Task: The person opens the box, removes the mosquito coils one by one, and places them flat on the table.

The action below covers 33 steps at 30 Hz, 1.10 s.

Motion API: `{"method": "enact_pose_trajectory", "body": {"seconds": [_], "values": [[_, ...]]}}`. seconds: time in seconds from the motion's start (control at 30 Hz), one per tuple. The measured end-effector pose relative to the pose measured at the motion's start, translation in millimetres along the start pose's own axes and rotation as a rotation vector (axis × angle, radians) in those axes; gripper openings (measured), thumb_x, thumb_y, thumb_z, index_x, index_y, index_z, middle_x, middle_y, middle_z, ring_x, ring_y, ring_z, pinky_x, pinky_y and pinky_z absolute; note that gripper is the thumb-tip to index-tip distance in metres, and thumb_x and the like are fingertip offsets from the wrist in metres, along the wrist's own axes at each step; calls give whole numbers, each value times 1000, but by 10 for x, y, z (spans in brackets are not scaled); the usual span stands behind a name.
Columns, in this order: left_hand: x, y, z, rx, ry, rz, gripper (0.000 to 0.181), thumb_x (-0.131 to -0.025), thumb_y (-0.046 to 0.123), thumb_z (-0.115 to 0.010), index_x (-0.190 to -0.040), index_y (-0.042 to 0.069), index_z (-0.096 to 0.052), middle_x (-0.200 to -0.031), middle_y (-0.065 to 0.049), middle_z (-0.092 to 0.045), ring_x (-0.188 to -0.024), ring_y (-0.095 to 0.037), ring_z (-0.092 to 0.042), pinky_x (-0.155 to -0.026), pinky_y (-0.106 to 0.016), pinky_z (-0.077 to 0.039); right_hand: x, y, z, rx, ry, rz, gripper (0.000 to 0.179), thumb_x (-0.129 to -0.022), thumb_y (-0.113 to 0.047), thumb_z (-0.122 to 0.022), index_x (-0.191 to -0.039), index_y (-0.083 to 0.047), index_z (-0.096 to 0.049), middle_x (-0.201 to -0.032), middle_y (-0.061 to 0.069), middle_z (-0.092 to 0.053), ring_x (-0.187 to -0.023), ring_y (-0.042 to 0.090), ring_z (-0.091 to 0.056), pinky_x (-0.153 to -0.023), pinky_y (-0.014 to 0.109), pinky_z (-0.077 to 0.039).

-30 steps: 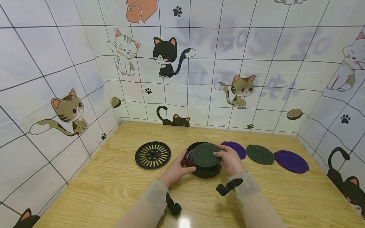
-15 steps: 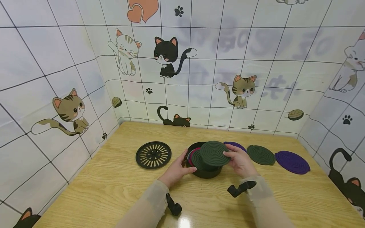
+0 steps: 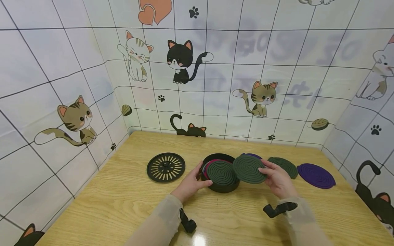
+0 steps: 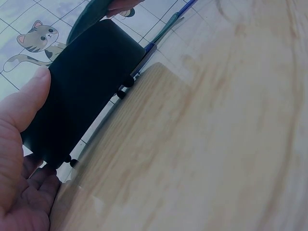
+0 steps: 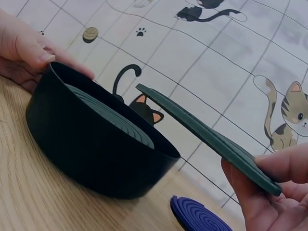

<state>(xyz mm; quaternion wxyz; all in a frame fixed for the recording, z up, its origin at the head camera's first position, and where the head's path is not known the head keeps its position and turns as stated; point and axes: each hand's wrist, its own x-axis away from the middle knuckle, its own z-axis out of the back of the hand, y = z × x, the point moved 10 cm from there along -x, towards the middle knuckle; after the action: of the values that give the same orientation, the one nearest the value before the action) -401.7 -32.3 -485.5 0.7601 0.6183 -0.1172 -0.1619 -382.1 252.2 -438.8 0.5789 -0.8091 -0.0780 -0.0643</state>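
Observation:
In the head view, my right hand (image 3: 278, 181) pinches the right edge of a green spiral mosquito coil (image 3: 250, 169) between thumb and fingers. That coil is held in the air, tilted, just right of a black round box (image 3: 223, 188); the right wrist view shows the coil (image 5: 207, 137) edge-on. Inside the box lies another green coil (image 3: 221, 173), with pink and pale edges showing beneath it. My left hand (image 3: 191, 184) grips the box's left side; the left wrist view shows the thumb (image 4: 31, 98) against its outer wall (image 4: 91, 82).
Left of the box lies a black slotted lid (image 3: 166, 167). To the right, a purple coil (image 3: 252, 155), a green coil (image 3: 284, 166) and another purple coil (image 3: 316, 175) lie flat in a row on the wooden table (image 3: 123, 205). A cat-print backdrop (image 3: 215, 112) closes off the back.
My right hand has lifted the green coil out from over the box and carried it to the right, uncovering another green coil. My left hand stays on the box.

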Motion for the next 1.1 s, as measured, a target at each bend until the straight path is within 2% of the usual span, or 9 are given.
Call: {"method": "enact_pose_trajectory", "body": {"seconds": [0.1, 0.3, 0.5, 0.57, 0.63, 0.77, 0.93, 1.0, 1.1], "values": [[-5, -2, -5, 5, -4, -3, 101, -81, 40, -77, -156, 21, -12, -158, -6, -22, -141, -32, -27, -113, -44, -26, 32, -1, 93, -1, 9, 4, 60, -96, -3, -56, -148, -12, -27, -96, -7, -60, -74, 3, -63, -63, 16, -51], [-10, -8, -14, 4, -6, -2, 101, -82, 39, -77, -156, 21, -11, -158, -6, -21, -141, -32, -26, -113, -44, -26, 100, 12, 220, -71, -22, -2, 42, -97, -1, -54, -131, -20, -38, -102, -6, -62, -83, 6, -66, -71, 18, -53], [-20, -14, -8, 3, 1, 0, 100, -82, 39, -77, -156, 23, -12, -158, -6, -21, -141, -32, -27, -113, -44, -26, 137, 47, 376, -76, -15, -12, 47, -98, -2, -53, -137, -19, -34, -102, -7, -63, -87, 6, -65, -75, 19, -54], [-20, -13, -4, 3, 3, 0, 100, -81, 40, -77, -156, 25, -13, -158, -6, -22, -141, -32, -28, -113, -45, -26, 144, 67, 416, -74, -23, -11, 44, -98, -2, -52, -134, -20, -35, -102, -7, -63, -87, 6, -65, -74, 20, -54], [-16, -15, -1, 5, 6, 3, 99, -81, 39, -77, -156, 26, -13, -158, -6, -22, -141, -32, -28, -113, -45, -27, 155, 96, 456, -79, -25, -15, 34, -98, -2, -52, -123, -23, -46, -102, -7, -64, -86, 7, -66, -73, 20, -54], [-6, -25, 15, -13, 19, 24, 98, -81, 40, -77, -155, 27, -14, -158, -7, -21, -141, -33, -28, -112, -45, -27, 155, 174, 528, -55, -13, -31, 37, -97, -2, -54, -126, -23, -47, -104, -8, -63, -85, 7, -65, -73, 20, -54], [2, -40, 21, -26, 28, 42, 97, -81, 40, -77, -155, 28, -15, -158, -7, -20, -141, -32, -27, -112, -44, -27, 135, 268, 585, 58, 14, -51, 66, -98, -4, -54, -152, -13, -19, -107, -11, -57, -80, 3, -62, -67, 18, -51], [1, -41, 19, -30, 27, 42, 98, -80, 41, -78, -155, 29, -16, -158, -6, -21, -141, -31, -28, -113, -43, -27, 130, 302, 591, 82, 12, -63, 73, -98, -4, -53, -155, -8, -8, -106, -11, -56, -78, 3, -62, -65, 19, -50], [-2, -38, 17, -36, 27, 39, 98, -80, 42, -77, -155, 28, -16, -158, -6, -21, -141, -31, -28, -113, -43, -27, 120, 341, 590, 109, 4, -66, 74, -98, -3, -52, -155, -5, -5, -104, -9, -56, -78, 3, -62, -66, 20, -51]]}}
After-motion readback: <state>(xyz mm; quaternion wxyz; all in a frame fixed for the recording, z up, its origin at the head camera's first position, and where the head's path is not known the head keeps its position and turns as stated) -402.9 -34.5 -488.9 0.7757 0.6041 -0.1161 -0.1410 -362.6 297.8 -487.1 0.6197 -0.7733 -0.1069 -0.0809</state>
